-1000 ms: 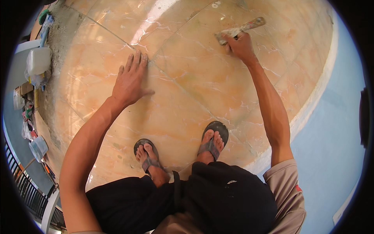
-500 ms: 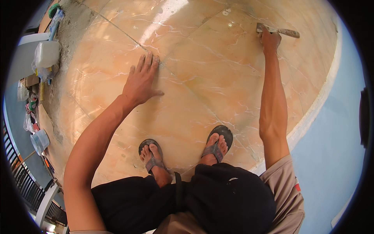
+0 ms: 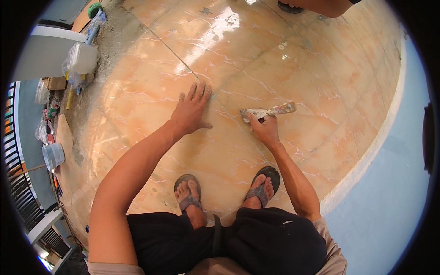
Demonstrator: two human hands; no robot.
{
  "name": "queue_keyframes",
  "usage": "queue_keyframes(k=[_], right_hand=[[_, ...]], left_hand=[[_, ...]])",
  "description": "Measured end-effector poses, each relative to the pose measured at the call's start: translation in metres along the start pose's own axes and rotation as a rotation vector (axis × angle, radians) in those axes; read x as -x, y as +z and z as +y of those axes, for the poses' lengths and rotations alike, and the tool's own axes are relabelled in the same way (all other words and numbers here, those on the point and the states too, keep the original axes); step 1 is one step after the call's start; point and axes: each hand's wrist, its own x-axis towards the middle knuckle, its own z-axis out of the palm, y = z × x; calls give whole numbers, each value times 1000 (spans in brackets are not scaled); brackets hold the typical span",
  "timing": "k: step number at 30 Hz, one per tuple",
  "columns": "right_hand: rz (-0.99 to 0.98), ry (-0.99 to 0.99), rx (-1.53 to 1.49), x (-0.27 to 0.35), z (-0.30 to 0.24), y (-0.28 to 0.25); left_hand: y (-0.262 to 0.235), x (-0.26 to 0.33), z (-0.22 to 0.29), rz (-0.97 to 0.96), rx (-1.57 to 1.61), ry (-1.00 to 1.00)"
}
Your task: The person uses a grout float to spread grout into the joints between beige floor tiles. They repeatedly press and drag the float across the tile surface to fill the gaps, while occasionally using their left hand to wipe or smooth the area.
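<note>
I see that the right hand (image 3: pixel 266 129) has drawn back near the left hand (image 3: pixel 190 113), bringing the scraper (image 3: pixel 280 109) over mid-floor; another person's limb (image 3: pixel 316 5) has appeared, cut off above. Right fingers grip the scraper, partly hiding it; blade contact I can't tell. Left fingers, slightly spread, rest on the tiled floor (image 3: pixel 229 156).

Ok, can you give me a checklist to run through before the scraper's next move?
1. Scraper gripped: ok, in the right hand's fingers.
2. Left hand braced: ok, spread palm-down on the floor.
3. Blade flush with floor: cannot tell from above.
4. Sandals clear of the blade: ok, apart from it.
5. Nobody else in view: not ok, another person's limb shows at the top edge.
</note>
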Motion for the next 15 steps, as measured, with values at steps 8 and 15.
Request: queue_keyframes(k=[8,15], right_hand=[[358,19,-202,7,28,-52],[442,14,-161,7,43,-71]], left_hand=[[3,2,-2,17,21,6],[13,5,-2,94,48,15]])
